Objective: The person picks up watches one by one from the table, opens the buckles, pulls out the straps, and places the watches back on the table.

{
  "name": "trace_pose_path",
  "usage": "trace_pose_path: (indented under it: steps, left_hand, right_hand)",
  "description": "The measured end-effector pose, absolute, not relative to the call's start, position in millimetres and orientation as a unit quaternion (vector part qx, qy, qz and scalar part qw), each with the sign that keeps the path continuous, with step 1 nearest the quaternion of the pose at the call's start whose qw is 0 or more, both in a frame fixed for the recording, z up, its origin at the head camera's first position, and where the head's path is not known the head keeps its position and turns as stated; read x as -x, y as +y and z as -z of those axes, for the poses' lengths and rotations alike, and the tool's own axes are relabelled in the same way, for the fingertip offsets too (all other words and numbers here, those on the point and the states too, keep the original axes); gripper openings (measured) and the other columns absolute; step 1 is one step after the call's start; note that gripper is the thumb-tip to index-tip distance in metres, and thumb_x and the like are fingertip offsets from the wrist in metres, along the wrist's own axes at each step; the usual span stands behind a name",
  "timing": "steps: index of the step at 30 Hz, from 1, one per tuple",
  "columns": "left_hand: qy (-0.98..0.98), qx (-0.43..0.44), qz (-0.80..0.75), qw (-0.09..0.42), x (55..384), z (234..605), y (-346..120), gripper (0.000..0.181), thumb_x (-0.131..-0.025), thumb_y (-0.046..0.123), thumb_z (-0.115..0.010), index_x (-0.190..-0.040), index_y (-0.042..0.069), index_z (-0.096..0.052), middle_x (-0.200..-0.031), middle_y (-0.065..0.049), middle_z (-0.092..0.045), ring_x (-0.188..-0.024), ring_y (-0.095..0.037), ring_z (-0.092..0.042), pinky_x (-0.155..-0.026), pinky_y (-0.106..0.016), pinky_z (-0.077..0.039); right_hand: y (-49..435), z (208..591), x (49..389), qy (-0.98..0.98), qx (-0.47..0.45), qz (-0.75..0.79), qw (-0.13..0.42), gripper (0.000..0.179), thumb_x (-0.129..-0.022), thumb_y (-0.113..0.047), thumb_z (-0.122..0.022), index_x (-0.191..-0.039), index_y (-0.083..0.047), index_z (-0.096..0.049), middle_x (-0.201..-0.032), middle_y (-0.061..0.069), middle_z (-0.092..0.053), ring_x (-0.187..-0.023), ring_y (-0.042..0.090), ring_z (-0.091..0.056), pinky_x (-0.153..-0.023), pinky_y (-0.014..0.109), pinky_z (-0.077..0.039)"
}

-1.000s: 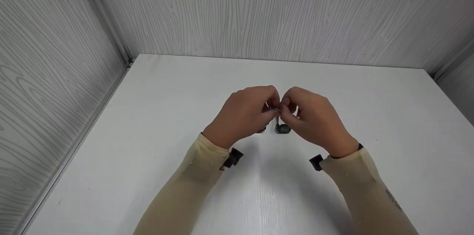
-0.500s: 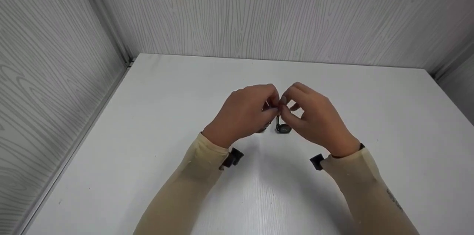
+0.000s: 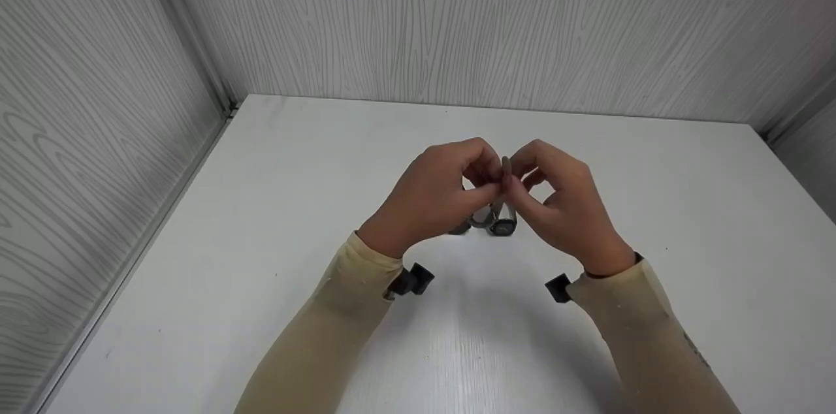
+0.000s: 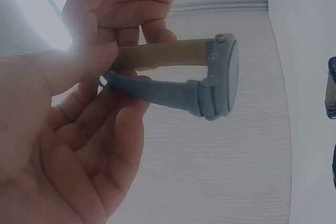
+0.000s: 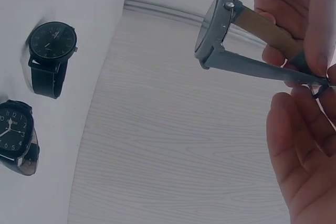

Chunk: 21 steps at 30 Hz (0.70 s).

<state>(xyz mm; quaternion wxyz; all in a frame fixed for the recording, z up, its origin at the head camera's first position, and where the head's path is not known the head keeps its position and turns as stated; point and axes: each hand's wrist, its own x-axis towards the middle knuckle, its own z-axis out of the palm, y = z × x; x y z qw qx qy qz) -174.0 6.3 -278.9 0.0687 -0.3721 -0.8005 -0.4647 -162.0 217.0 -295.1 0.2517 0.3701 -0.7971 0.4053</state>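
My left hand (image 3: pixel 437 192) and right hand (image 3: pixel 562 198) meet over the table, fingertips touching. Between them they pinch a wristwatch (image 4: pixel 226 77) by the joined ends of its strap, which forms a loop. The strap (image 5: pixel 257 67) is blue-grey outside and brown inside, and the round case (image 5: pixel 211 32) hangs away from the fingers. A small metal buckle (image 5: pixel 318 88) sits at the fingertips, partly covered by them. In the head view a narrow grey-brown strip (image 3: pixel 507 166) sticks up between the fingertips. The fingers hide much of the strap ends.
Two more watches lie on the white table (image 3: pixel 326 159) below: a round black one (image 5: pixel 52 40) and a dark squared one (image 5: pixel 13 129) with numerals. Wood-grain panels (image 3: pixel 418 22) stand behind and at the sides.
Both hands have shifted slightly up and to the right, still pinching the strap ends. A narrow grey-brown strip now shows above the fingertips, and a pale ring shape shows below them.
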Motion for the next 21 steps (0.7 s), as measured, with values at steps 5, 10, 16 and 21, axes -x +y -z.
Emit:
trace_pose_path:
  steps: [5,10,16,21]
  left_hand:
    - [-0.808,0.366,0.457,0.069,174.3,280.0,5.4,0.006,-0.100,0.012,-0.075,-0.102,0.010,-0.070,-0.094,0.005,-0.071,-0.084,-0.005,-0.066,-0.079,-0.026,-0.053]
    - [-0.828,0.351,0.430,0.073,174.4,280.7,5.5,0.007,-0.100,0.014,-0.075,-0.101,0.011,-0.069,-0.095,0.006,-0.070,-0.084,-0.005,-0.064,-0.078,-0.026,-0.052]
    - [-0.839,0.341,0.418,0.074,174.0,279.7,5.4,0.008,-0.100,0.016,-0.075,-0.102,0.012,-0.068,-0.096,0.006,-0.070,-0.085,-0.005,-0.065,-0.078,-0.027,-0.052]
    - [-0.843,0.341,0.408,0.080,174.9,279.8,4.7,0.010,-0.101,0.018,-0.075,-0.102,0.012,-0.068,-0.097,0.006,-0.070,-0.087,-0.006,-0.065,-0.078,-0.027,-0.051]
  right_hand:
    - [217.2,297.3,161.6,-0.818,-0.347,-0.397,0.229,0.009,-0.099,0.002,-0.067,-0.107,-0.002,-0.064,-0.101,0.002,-0.069,-0.092,0.015,-0.066,-0.076,0.028,-0.056]
    - [217.9,297.5,161.5,-0.845,-0.323,-0.375,0.201,0.011,-0.102,-0.004,-0.068,-0.112,-0.003,-0.068,-0.104,-0.001,-0.072,-0.094,0.012,-0.067,-0.077,0.034,-0.057]
    - [218.7,296.1,160.8,-0.848,-0.335,-0.363,0.189,0.010,-0.104,-0.006,-0.067,-0.114,-0.005,-0.070,-0.103,-0.001,-0.073,-0.095,0.012,-0.067,-0.079,0.036,-0.057]
    - [219.2,295.6,161.3,-0.846,-0.344,-0.365,0.182,0.012,-0.105,-0.006,-0.066,-0.117,-0.005,-0.070,-0.104,-0.002,-0.073,-0.095,0.011,-0.068,-0.078,0.033,-0.057]
